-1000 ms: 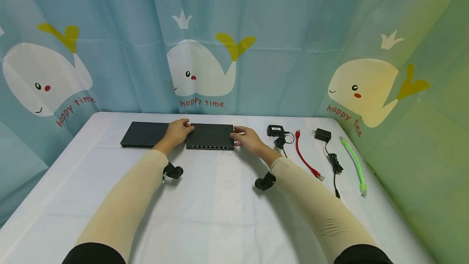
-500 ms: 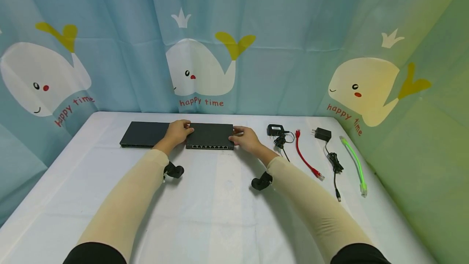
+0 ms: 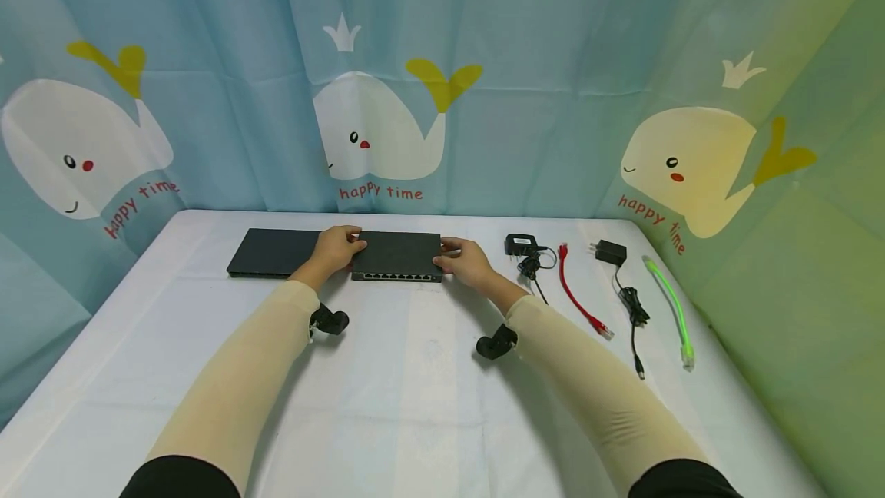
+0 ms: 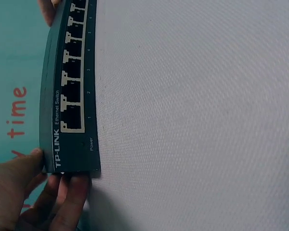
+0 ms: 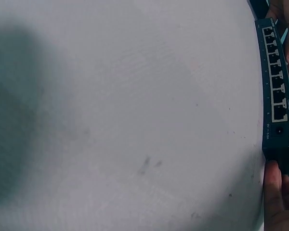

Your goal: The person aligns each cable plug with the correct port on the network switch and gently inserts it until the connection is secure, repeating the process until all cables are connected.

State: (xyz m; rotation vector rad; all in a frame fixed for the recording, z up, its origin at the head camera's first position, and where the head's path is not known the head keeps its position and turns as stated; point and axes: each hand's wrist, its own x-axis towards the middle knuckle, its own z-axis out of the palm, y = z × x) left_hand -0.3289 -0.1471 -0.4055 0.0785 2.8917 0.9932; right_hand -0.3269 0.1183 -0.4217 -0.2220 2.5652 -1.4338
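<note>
A black TP-LINK Ethernet switch (image 3: 399, 250) lies on the white table, its row of ports facing me. My left hand (image 3: 335, 249) holds its left end; in the left wrist view the thumb (image 4: 31, 161) touches the casing's edge while the other fingers bend against the short side. At the opposite end my right hand (image 3: 469, 261) grips the switch, and in the right wrist view a fingertip (image 5: 272, 169) meets that short side. Just left of the switch lies a second flat black box (image 3: 271, 252), partly hidden behind my left hand.
To the right lie a black power adapter (image 3: 520, 244) with bundled cord, a red network cable (image 3: 575, 294), another black adapter (image 3: 611, 253) with cord, and a short green network cable (image 3: 672, 306). A whale-print curtain (image 3: 525, 98) hangs along the table's back edge.
My right hand has shifted slightly left and closed onto the right end of the switch. The left hand and the switch have stayed in nearly the same place.
</note>
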